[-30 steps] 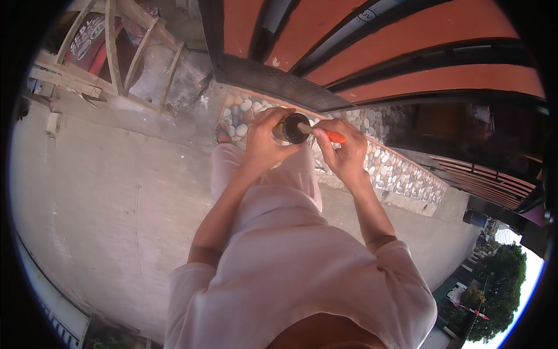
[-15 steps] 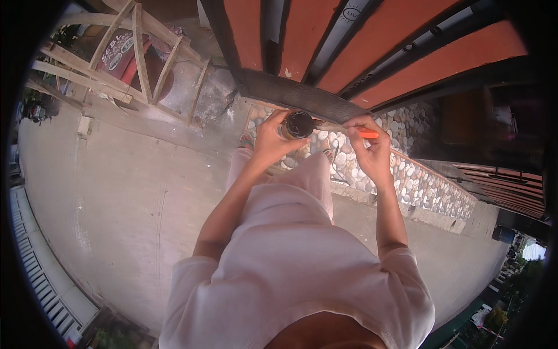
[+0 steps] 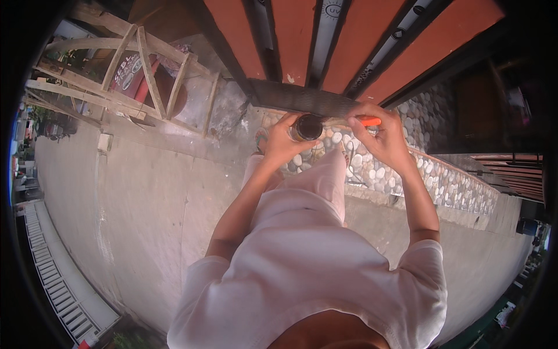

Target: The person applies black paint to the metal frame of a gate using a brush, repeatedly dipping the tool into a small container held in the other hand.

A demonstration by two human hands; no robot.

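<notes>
My left hand (image 3: 281,143) is wrapped round a small round can (image 3: 308,127) with dark, almost black paint inside, held upright below the gate. In my right hand (image 3: 385,138) is a paintbrush (image 3: 368,121) with an orange handle, gripped between thumb and fingers. Its pale middle part points left toward the can, along the lower edge of the gate's dark bottom rail (image 3: 299,99). Whether the bristles touch the rail cannot be made out. Above the rail rise orange panels (image 3: 290,38) between dark upright bars with grey strips.
Rounded pebbles (image 3: 372,166) set in a strip lie under my hands and run off right. Grey concrete (image 3: 139,192) spreads to the left and behind. A weathered wooden frame (image 3: 157,75) stands at upper left, with a red object behind it. A white slatted fence (image 3: 58,279) curves at lower left.
My right hand has risen closer to the rail and turned, and the brush has drawn back from the can's mouth. The left hand still holds the can. The whole view has shifted a little.
</notes>
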